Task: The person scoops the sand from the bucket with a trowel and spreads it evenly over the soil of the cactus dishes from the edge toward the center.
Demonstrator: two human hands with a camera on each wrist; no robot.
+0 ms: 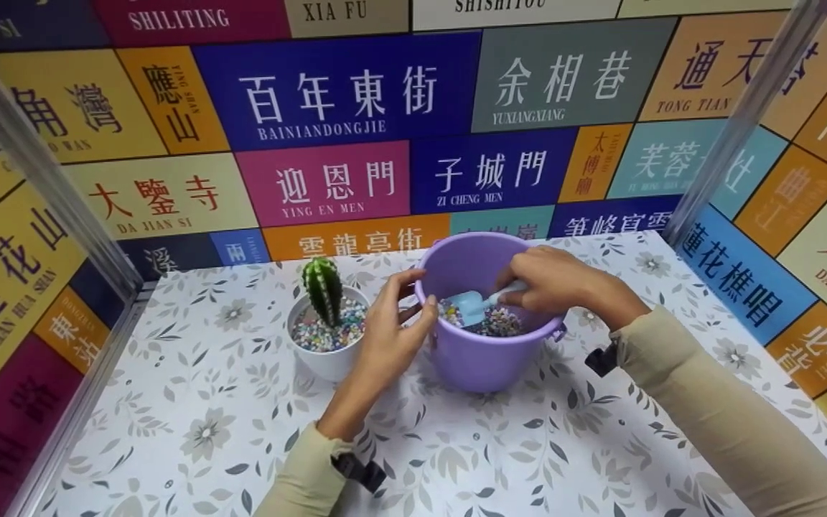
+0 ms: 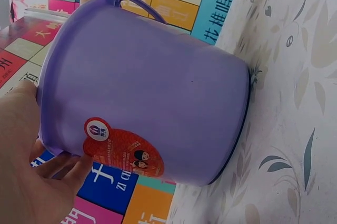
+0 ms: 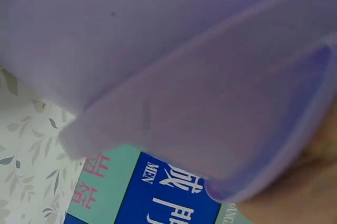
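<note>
A purple plastic bucket (image 1: 482, 355) stands on the floral tabletop (image 1: 227, 431) with coloured pebbles (image 1: 500, 323) in its bottom. My right hand (image 1: 550, 276) reaches over the rim and grips the handle of a small light-blue scoop (image 1: 472, 305), whose blade lies on the pebbles. My left hand (image 1: 395, 327) holds the bucket's left rim, thumb inside. In the left wrist view the bucket (image 2: 152, 92) shows a red sticker (image 2: 124, 150), with my left hand (image 2: 26, 171) on its rim. The right wrist view is filled by the bucket (image 3: 158, 50) wall, close up.
A white pot (image 1: 327, 355) with a green cactus (image 1: 324, 287) and coloured pebbles stands just left of the bucket, close to my left hand. Walls of coloured sign panels (image 1: 342, 172) close the table at back and sides, with metal posts (image 1: 736, 122) at the corners.
</note>
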